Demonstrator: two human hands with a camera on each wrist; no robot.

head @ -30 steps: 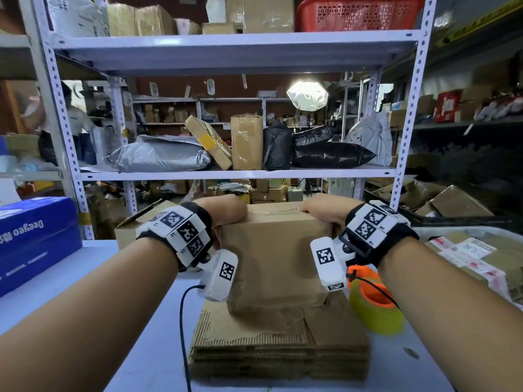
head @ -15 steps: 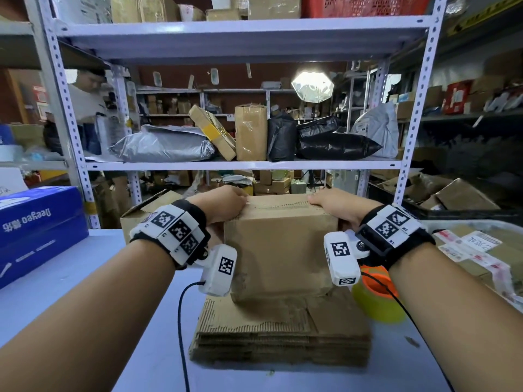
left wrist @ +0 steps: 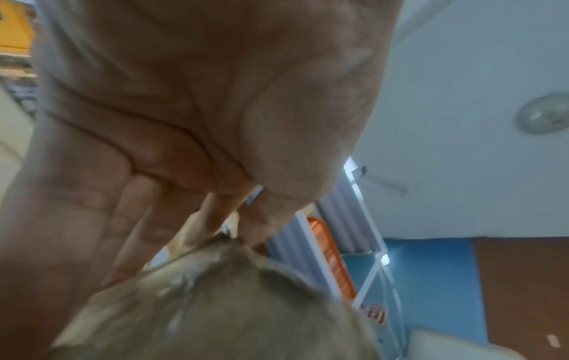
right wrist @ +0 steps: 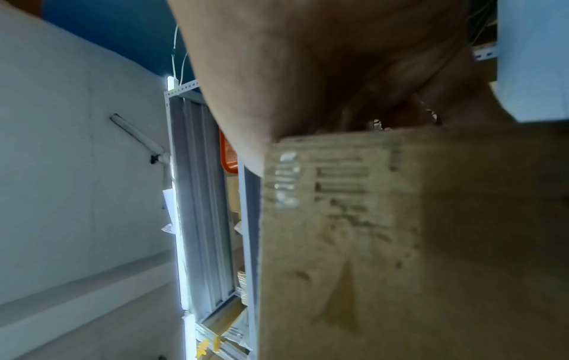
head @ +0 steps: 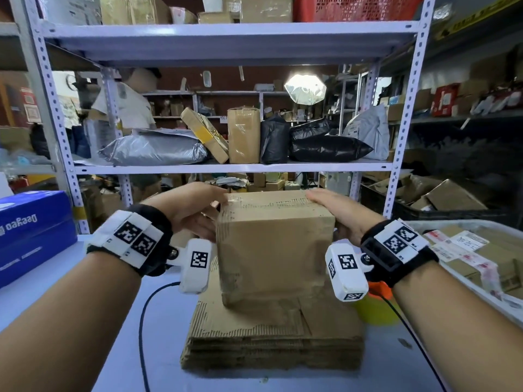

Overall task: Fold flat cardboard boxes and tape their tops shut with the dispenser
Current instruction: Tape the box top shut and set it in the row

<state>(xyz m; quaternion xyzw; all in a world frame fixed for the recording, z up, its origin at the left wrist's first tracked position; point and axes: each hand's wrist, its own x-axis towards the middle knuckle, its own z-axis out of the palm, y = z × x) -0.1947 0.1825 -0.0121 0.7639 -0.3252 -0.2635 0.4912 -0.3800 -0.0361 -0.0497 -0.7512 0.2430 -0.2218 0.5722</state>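
Note:
A folded brown cardboard box (head: pixel 274 250) with clear tape across its top stands over a stack of flat cardboard (head: pixel 271 340) at the table's middle. My left hand (head: pixel 195 210) grips its upper left side, thumb on the top edge. My right hand (head: pixel 336 210) grips the upper right side the same way. In the left wrist view the left hand (left wrist: pixel 184 121) has its thumb and fingers on a corner of the box (left wrist: pixel 231 304). In the right wrist view the right hand (right wrist: pixel 323 61) caps the box (right wrist: pixel 400 243). The orange and yellow tape dispenser (head: pixel 376 306) lies behind my right wrist, mostly hidden.
A blue carton (head: pixel 31 230) sits at the table's left. A grey bin (head: pixel 464 224) of parcels stands at the right. Metal shelving (head: pixel 226 166) loaded with packages rises just behind the table. A black cable (head: pixel 141 321) runs across the table from my left wrist.
The box has come up and turned more upright, so its taped top now shows. Both hands slid from the far top edge out to the box's upper sides.

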